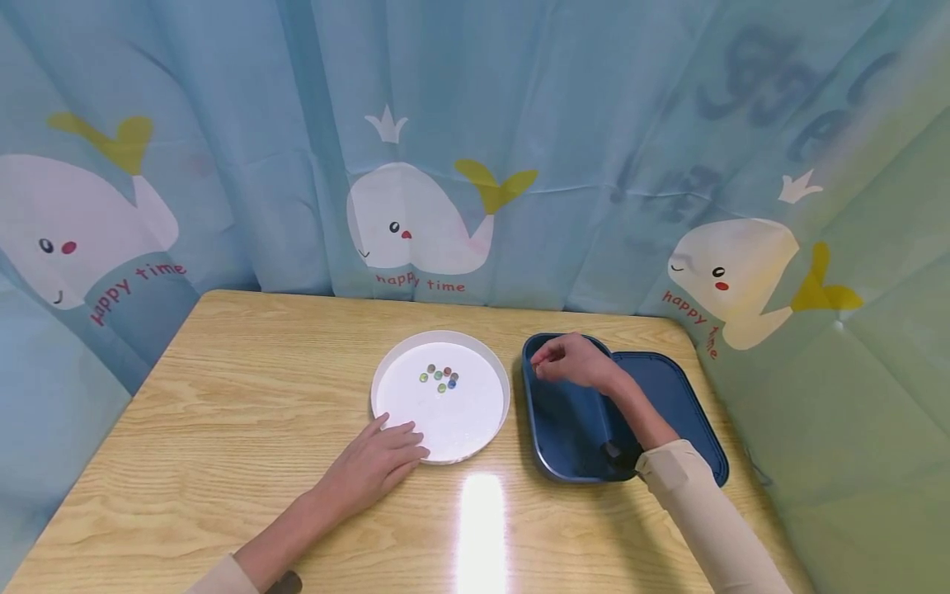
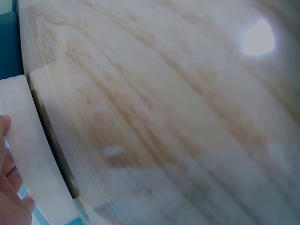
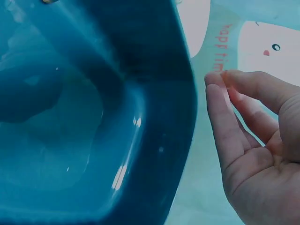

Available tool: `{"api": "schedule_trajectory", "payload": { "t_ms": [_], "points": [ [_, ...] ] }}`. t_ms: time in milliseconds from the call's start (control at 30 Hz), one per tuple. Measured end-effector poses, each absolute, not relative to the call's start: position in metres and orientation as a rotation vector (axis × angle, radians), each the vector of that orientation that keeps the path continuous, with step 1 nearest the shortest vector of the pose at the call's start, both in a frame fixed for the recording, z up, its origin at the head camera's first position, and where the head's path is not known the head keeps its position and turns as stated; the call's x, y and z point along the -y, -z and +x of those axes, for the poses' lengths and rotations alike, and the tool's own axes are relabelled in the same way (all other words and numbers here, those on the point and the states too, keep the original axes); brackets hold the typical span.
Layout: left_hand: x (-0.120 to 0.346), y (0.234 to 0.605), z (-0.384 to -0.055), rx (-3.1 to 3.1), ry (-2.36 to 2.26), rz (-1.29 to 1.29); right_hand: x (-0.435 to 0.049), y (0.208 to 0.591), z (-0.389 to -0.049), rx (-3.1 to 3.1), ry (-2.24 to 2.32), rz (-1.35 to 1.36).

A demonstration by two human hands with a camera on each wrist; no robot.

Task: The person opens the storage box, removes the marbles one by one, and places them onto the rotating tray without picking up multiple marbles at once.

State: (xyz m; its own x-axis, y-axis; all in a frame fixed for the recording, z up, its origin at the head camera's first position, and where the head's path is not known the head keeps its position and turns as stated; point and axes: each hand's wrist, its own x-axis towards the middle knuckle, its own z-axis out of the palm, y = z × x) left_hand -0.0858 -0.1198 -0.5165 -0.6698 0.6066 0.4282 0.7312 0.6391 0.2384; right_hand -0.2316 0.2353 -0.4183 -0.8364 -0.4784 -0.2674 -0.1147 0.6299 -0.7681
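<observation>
A round white tray point(image 1: 399, 417) with a low rim holds several small glass marbles point(image 1: 439, 375) in its far half. My left hand point(image 1: 374, 466) rests at the tray's near left rim, fingers reaching over it; in the left wrist view the fingertips lie just inside the white rim. Over the far left part of a dark blue box point(image 1: 564, 421) is my right hand point(image 1: 575, 361), its thumb and index fingertips together. In the right wrist view these fingertips point(image 3: 214, 82) meet near the box's edge; I cannot tell whether something small is between them.
Right of the box lies its dark blue lid point(image 1: 671, 388), partly behind the right forearm. All stands on a wood-grain table point(image 1: 260, 388). A blue curtain point(image 1: 282, 165) with whale prints hangs behind and along the sides. A bright light reflection shows on the near tabletop.
</observation>
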Motion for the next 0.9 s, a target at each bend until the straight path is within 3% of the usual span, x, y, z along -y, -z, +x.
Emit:
{"api": "schedule_trajectory", "payload": {
  "t_ms": [900],
  "points": [
    [0.120,0.515,-0.086,2.545,0.561,-1.086,-0.154,0.423,-0.229,-2.436,1.095,-0.694]
  ]
}}
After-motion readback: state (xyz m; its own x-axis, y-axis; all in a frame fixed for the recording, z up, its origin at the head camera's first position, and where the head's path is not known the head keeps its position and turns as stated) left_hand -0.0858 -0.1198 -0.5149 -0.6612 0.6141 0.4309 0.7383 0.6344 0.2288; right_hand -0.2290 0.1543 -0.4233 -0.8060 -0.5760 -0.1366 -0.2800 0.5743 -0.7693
